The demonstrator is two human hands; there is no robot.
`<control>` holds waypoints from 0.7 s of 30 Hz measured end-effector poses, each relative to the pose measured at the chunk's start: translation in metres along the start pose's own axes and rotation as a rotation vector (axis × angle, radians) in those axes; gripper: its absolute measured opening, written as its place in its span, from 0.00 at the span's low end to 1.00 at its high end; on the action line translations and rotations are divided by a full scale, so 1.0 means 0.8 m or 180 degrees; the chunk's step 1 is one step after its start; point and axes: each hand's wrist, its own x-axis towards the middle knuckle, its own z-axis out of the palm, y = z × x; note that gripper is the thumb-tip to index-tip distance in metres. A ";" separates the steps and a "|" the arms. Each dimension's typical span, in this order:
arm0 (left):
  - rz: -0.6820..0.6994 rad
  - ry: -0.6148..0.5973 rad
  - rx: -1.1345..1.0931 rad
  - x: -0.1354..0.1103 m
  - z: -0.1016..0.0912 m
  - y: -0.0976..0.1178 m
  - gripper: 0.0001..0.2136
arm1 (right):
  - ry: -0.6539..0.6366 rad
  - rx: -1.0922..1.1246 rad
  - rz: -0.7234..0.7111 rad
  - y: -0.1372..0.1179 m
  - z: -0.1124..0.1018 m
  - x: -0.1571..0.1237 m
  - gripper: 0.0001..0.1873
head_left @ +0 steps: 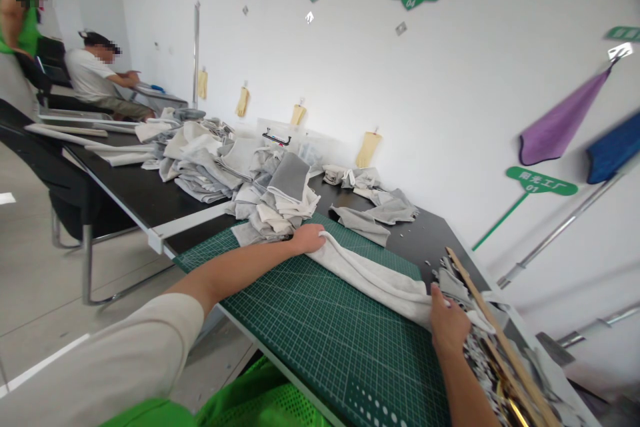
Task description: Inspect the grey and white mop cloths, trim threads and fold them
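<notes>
A long strip of off-white cloth (373, 273) stretches over the green cutting mat (310, 327), folded along its length. My left hand (307, 238) grips its far left end beside the cloth pile. Toward the mat's right side, my right hand (449, 320) is closed on the other end, and a short tail of cloth sticks out past the fingers. Both hands have their fingers wrapped round the fabric, partly hidden from view. The middle of the strip lies low over the mat; I cannot tell whether all of it touches.
A heap of grey and white cloth pieces (205, 160) covers the table's left part. More grey cloths (375, 213) lie behind the mat. Wooden strips (500, 333) and scraps line the right edge. A black chair (75, 180) stands left; a person (95, 73) sits beyond.
</notes>
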 end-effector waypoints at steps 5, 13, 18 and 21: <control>0.0046 0.0086 0.0054 -0.008 -0.001 0.003 0.15 | 0.0071 0.0181 0.0057 -0.006 -0.003 -0.005 0.34; 0.0071 0.0122 0.0282 -0.011 0.001 0.000 0.15 | 0.0107 0.0805 0.0088 -0.009 -0.006 -0.009 0.28; 0.0076 0.0196 0.0345 -0.011 0.000 0.001 0.14 | 0.0130 0.0687 0.0070 -0.008 -0.004 -0.010 0.26; 0.0124 0.0252 0.0344 -0.011 0.000 0.000 0.14 | 0.0141 0.0536 0.0014 -0.007 0.002 -0.009 0.29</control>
